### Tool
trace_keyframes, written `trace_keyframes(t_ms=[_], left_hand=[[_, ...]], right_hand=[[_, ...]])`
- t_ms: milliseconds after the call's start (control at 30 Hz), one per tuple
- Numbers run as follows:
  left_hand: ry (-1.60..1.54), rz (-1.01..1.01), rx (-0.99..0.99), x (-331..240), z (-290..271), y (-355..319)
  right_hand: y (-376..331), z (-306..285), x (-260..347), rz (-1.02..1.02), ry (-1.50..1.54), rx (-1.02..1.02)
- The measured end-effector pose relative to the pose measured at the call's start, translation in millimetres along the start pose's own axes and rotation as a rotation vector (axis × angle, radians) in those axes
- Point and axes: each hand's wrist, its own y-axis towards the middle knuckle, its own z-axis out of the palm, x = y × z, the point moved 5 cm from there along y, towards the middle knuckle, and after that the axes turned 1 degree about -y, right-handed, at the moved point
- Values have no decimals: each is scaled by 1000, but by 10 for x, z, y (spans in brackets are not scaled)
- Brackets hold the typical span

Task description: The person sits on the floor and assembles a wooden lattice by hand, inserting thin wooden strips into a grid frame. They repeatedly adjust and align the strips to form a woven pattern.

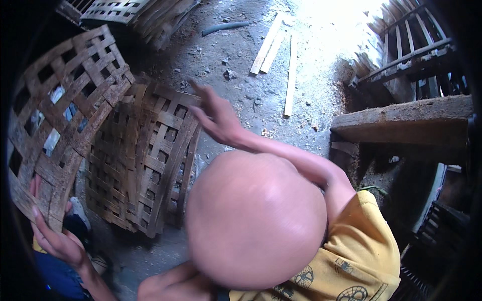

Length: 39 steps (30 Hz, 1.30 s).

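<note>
Woven panel [56, 118] of flat brown strips, standing tilted at the left of the view, with pale and blue patches visible through its openings. Its lower end is gripped by the left hand [59, 247], so read because the forearm enters from the lower edge; one digit lies along the near face and others show behind the strips. The state of the wearer's right hand cannot be told. Just beside the panel, to its right, leans a woven stack [138, 150] of similar strips, its frame edges close together. A co-worker in a yellow printed shirt [369, 241] occupies the centre and lower right, the rounded, blurred head [256, 220] covering much of the body. From the yellow sleeve an arm extends to the co-worker's hand [218, 118], fingers spread, near the upper corner of the stack; contact there cannot be judged. Dark blue clothing [55, 278] and a shoe [79, 213] appear at lower left. Beyond, on the grey littered floor [241, 93], lie a dark tube [226, 27] and pale slats [290, 75]. At right, a thick wooden beam [401, 125] runs below a slatted frame [406, 60].
</note>
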Motion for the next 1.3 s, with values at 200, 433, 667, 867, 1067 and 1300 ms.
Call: trace_keyframes(t_ms=[200, 433, 667, 867, 1067, 1300], left_hand=[[327, 547, 326, -520, 1447, 472], [218, 1311, 495, -1178, 3956, -645], [217, 1617, 568, -853, 5462, -2455], [318, 1139, 944, 75, 5713, -3283], [183, 764, 1037, 386, 4782, -2912], [550, 540, 656, 851, 2967, -1286]], right_hand=[[-1691, -980, -972, 258, -238, -68], [-2302, -1576, -1079, 439, -326, -141], [-2692, -1712, -1102, 584, -397, -206], [-2614, -1835, -1074, 567, -415, -165], [-2138, -1588, -1302, 300, -300, -87], [-1115, -1102, -1382, 84, -181, -89]])
